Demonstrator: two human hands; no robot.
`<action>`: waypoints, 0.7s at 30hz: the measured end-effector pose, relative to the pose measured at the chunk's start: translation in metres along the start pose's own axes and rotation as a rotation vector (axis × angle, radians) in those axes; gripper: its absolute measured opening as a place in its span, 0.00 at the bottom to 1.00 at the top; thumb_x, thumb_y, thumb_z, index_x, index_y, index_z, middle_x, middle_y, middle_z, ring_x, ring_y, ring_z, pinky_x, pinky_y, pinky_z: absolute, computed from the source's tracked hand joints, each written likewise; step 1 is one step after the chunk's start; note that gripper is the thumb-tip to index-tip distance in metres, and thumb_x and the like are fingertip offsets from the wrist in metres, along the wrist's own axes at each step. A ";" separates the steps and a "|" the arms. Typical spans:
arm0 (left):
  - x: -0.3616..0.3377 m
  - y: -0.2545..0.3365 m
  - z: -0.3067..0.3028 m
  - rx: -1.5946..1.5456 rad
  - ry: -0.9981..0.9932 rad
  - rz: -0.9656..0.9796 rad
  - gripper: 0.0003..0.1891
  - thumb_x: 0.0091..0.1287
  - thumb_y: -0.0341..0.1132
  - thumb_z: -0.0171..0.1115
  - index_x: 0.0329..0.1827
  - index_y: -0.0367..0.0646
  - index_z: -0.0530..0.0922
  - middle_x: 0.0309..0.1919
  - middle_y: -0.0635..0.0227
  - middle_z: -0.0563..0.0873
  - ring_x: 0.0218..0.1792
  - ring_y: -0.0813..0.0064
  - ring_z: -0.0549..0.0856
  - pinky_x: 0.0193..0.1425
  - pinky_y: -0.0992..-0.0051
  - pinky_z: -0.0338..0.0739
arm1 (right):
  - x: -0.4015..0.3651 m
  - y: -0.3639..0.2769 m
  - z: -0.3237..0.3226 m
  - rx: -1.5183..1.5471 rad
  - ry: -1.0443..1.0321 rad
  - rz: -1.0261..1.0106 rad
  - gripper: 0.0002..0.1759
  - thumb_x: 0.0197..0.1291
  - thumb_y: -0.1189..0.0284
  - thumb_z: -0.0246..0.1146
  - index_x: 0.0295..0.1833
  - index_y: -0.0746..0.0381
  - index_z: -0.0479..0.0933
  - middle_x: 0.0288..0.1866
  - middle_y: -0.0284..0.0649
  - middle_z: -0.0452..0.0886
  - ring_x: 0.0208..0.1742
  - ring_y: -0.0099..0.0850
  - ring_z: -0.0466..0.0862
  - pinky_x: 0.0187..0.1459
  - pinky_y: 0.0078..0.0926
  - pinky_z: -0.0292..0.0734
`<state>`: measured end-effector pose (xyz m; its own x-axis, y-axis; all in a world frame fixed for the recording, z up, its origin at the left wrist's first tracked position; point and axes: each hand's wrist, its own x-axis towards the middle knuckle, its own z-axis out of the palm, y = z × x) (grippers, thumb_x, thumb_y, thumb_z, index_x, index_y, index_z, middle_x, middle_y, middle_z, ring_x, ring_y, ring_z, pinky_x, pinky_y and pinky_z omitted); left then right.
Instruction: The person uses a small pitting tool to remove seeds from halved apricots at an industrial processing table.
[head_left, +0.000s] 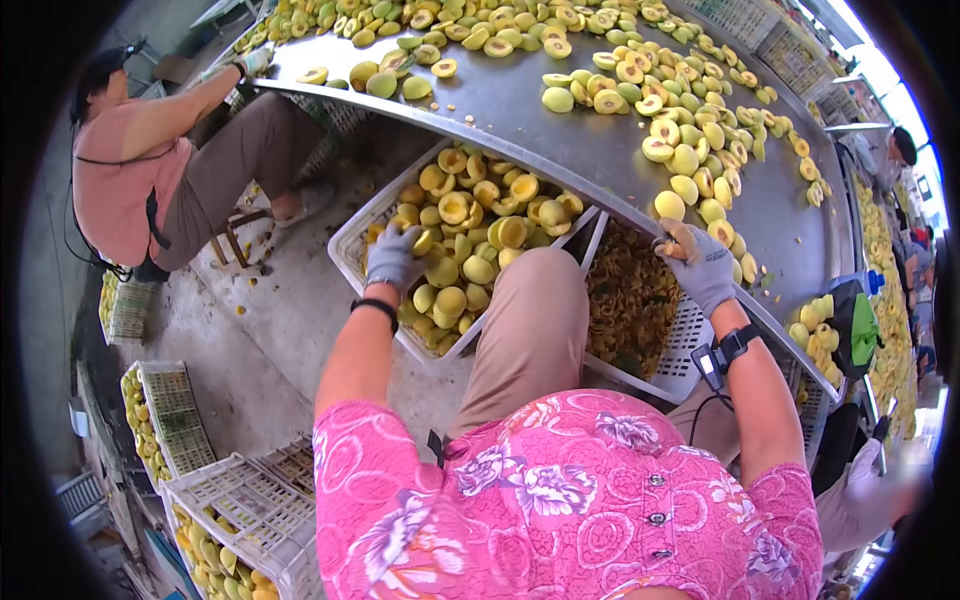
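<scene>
Head view: steel desk at 1 o'clock, white crate beneath. Left hand grip pinches a peach half over it; right hand grip pressed together at 3. A slick glove may drop it to the floor.

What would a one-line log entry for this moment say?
left hand: holds fruit half over crate | right hand: curled at table edge | second crate: pits
</scene>
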<state>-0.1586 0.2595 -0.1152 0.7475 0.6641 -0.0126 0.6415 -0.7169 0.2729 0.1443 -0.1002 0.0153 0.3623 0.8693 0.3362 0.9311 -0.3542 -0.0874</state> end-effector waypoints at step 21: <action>0.104 0.187 0.041 0.177 -0.190 0.638 0.32 0.59 0.60 0.57 0.66 0.59 0.74 0.69 0.61 0.70 0.73 0.56 0.64 0.72 0.35 0.48 | 0.007 0.000 0.000 -0.043 0.030 0.030 0.20 0.54 0.56 0.69 0.51 0.49 0.79 0.37 0.35 0.85 0.37 0.37 0.85 0.35 0.34 0.78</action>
<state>0.0460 0.1855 -0.1045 0.9952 0.0640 -0.0744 0.0728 -0.9899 0.1219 0.1466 -0.0944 0.0180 0.3878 0.8475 0.3624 0.9169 -0.3950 -0.0573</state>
